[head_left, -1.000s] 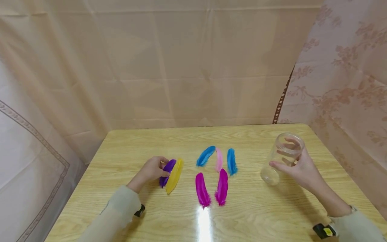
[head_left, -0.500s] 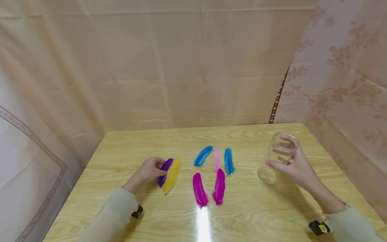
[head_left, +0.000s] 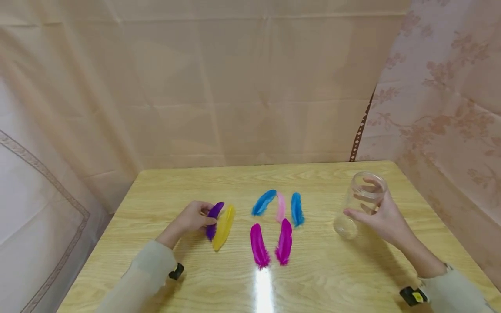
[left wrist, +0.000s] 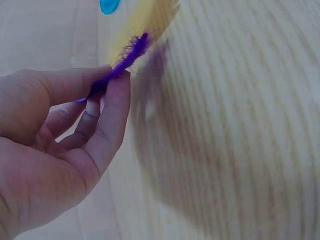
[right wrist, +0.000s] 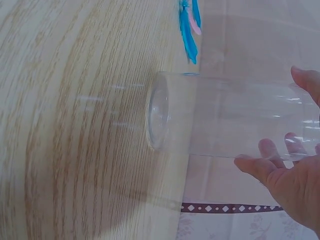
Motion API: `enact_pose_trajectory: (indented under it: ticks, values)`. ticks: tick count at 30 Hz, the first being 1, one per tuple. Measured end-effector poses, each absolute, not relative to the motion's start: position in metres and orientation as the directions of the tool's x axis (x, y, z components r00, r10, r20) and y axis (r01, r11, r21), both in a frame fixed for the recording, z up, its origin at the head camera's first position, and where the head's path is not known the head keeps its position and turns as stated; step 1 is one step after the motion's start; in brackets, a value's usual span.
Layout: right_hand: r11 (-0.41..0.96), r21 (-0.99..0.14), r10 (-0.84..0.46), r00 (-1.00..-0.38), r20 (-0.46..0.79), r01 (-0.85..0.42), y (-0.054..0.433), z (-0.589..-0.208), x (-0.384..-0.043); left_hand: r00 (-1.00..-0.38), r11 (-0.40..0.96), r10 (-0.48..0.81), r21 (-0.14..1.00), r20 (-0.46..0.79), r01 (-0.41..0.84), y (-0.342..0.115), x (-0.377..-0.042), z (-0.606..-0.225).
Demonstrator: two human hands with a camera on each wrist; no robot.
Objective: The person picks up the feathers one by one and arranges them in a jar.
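In the head view my left hand (head_left: 195, 217) pinches a purple feather (head_left: 214, 219) between thumb and fingers. The left wrist view shows that purple feather (left wrist: 127, 57) raised off the wood, its shadow beside it. A yellow feather (head_left: 224, 228) lies just to its right. At the right of the table, my right hand (head_left: 381, 215) grips a tall clear cylindrical glass (head_left: 356, 198) near its open top. The base of the glass (right wrist: 159, 112) stands on the wood in the right wrist view, and nothing shows inside.
Mid-table on the wooden table (head_left: 321, 278) lie a blue feather (head_left: 264, 202), a pale pink feather (head_left: 280, 206) and another blue feather (head_left: 297, 209). Nearer are two magenta feathers, a left magenta feather (head_left: 259, 246) and a right magenta feather (head_left: 284, 242). A beige curtain (head_left: 235, 87) hangs behind.
The purple feather has come up slightly in my left hand and stands straighter beside the yellow one. My right hand and the glass hold still; the head view shifted a little.
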State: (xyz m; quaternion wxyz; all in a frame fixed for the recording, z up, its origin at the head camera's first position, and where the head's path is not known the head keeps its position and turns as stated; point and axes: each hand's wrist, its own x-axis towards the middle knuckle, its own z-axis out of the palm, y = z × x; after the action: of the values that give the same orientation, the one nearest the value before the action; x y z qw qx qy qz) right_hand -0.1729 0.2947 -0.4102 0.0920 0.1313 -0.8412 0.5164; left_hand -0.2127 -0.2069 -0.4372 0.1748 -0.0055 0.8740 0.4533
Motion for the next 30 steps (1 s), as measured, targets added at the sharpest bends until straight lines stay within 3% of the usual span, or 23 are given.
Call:
enact_pose_trajectory:
  ticks: [9, 30]
  values:
    - [0.430, -0.837, -0.145, -0.941, 0.307, -0.339, 0.296, -0.411, -0.173, -0.940, 0.590, 0.204, 0.801, -0.272, -0.104, -0.210, -0.215, -0.424]
    - [0.460, -0.819, -0.163, -0.940, 0.301, -0.342, 0.299, -0.411, -0.175, -0.930, 0.536, 0.224, 0.833, -0.292, -0.133, -0.200, -0.214, -0.416]
